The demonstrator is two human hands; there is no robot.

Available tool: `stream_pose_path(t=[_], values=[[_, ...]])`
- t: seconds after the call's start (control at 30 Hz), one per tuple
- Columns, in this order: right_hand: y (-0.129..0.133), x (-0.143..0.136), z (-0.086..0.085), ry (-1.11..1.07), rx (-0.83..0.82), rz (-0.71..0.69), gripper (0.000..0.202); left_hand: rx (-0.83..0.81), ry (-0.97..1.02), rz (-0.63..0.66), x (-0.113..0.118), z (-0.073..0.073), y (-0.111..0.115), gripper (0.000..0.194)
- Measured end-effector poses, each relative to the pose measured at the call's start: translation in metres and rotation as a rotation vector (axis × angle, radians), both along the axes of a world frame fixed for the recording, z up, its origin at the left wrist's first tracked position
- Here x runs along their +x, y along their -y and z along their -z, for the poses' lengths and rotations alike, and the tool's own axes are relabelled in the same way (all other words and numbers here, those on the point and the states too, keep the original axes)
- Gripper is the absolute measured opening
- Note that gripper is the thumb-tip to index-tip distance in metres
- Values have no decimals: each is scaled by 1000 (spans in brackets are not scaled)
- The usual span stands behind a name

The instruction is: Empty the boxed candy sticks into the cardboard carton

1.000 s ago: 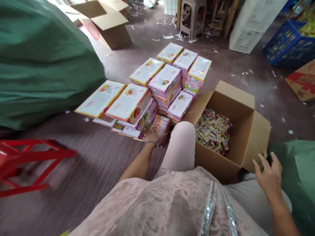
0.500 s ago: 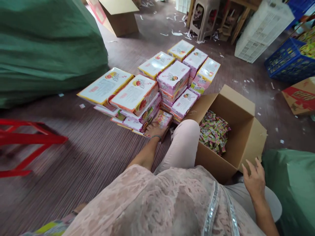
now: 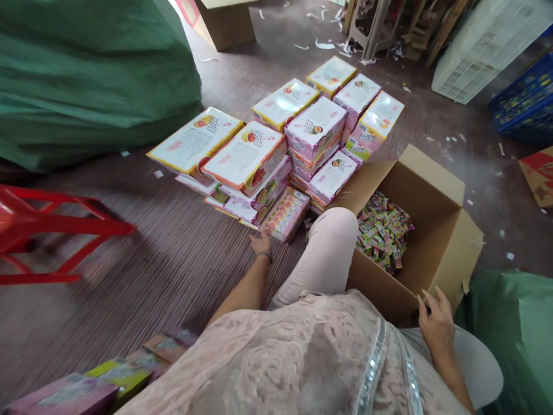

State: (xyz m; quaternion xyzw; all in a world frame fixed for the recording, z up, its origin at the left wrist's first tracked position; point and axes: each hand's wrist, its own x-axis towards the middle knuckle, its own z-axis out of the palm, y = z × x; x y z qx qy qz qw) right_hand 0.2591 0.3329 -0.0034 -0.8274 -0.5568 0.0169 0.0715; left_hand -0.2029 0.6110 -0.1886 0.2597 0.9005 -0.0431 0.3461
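An open tray of small wrapped packs (image 3: 286,213) lies on the floor at the near side of the stacked white-topped boxes (image 3: 242,155). My left hand (image 3: 261,245) is at the tray's near left corner, fingers apart, holding nothing; whether it touches the tray is hard to tell. To the right of my knee stands an open cardboard carton (image 3: 436,242), with a heap of small packs (image 3: 383,230) inside. My right hand (image 3: 436,323) is beside the carton's near right edge, its fingers spread and holding nothing.
A red stool (image 3: 56,230) stands at the left, below a large green cloth-covered bulk (image 3: 95,86). More small boxes (image 3: 121,374) lie at the lower left. White crates (image 3: 479,57) and a blue crate (image 3: 525,98) stand at the upper right; green material (image 3: 510,323) lies lower right.
My left hand has drawn back from the top of the tray toward me, uncovering its packs. My right hand has shifted slightly left and down. The view has turned a little left.
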Motion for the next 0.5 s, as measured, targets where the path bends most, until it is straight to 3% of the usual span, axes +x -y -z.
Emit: stream_pose_path(t=[0.13, 0.3, 0.4, 0.5], values=[[-8, 1, 8, -33, -3, -22, 52, -25, 113, -25, 18, 6, -11, 61], [-6, -6, 10, -52, -7, -11, 51, -27, 67, 13, 54, -3, 14, 72], [2, -8, 7, -69, -23, -18, 47, 61, 33, 159, 60, -11, 13, 96], [6, -6, 5, -58, -17, -5, 47, 35, 51, 424, 61, -10, -13, 120]])
